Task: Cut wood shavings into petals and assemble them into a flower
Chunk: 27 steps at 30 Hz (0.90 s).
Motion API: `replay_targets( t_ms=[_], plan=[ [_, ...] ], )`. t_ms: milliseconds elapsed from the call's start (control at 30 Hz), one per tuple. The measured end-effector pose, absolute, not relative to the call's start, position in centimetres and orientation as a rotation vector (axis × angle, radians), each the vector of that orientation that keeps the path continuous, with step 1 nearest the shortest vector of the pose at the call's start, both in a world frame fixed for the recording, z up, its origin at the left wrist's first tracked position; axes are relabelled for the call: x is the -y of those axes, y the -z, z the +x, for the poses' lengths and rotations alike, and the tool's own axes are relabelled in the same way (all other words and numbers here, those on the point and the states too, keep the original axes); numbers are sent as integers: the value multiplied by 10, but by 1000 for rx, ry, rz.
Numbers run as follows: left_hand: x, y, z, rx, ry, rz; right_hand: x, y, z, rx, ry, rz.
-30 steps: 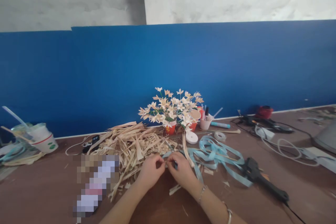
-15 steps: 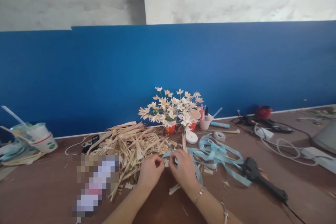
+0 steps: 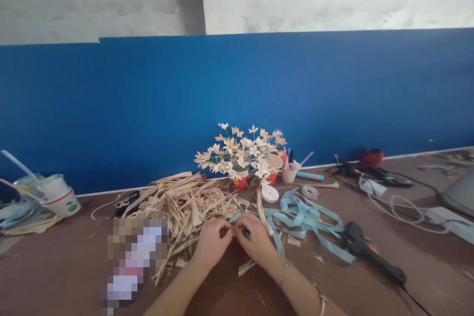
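Observation:
My left hand (image 3: 214, 239) and my right hand (image 3: 255, 238) meet at the fingertips, low in the middle of the view. Both are closed in a pinch; whatever lies between the fingertips is too small to make out. A pale strip of dried husk (image 3: 263, 211) runs just behind my right hand, and I cannot tell whether the fingers touch it. Light blue ribbon (image 3: 307, 222) lies loose to the right of that hand. A heap of dried husk strips (image 3: 185, 202) spreads behind and left of my left hand.
Pale handmade flowers (image 3: 240, 150) stand in red cups (image 3: 240, 181) against the blue wall panel. Nearby are a white roll (image 3: 270, 194), a tape roll (image 3: 309, 192) and a pen cup (image 3: 290, 173). A black glue gun (image 3: 370, 254) and white cables (image 3: 398, 212) lie right; a white tub (image 3: 62, 202) stands left.
My right hand has moved slightly left, so its fingertips now meet those of my left hand. More of the husk strip behind it shows. My left hand has barely moved.

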<state>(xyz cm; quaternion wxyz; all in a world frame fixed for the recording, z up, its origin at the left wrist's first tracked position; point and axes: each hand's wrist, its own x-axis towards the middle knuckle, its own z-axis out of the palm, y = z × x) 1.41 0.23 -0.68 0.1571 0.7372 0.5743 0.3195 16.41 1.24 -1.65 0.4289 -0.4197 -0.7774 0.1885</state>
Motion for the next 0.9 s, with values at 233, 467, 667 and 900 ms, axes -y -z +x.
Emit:
replay_targets(
  t_ms=[233,467,667,900],
  plan=[
    [4,3,23,-1815,-851,2108,-7,17,159,1904,-381,-1133],
    [5,1,23,-1905,-813,2051,-4,18,154,1868,-309,-1214],
    [2,3,16,-1936,-882,2032,-8,18,158,1821,-246,-1262],
    [2,2,17,-1758,-871,2112,-10,18,160,1916,-302,-1152]
  ],
)
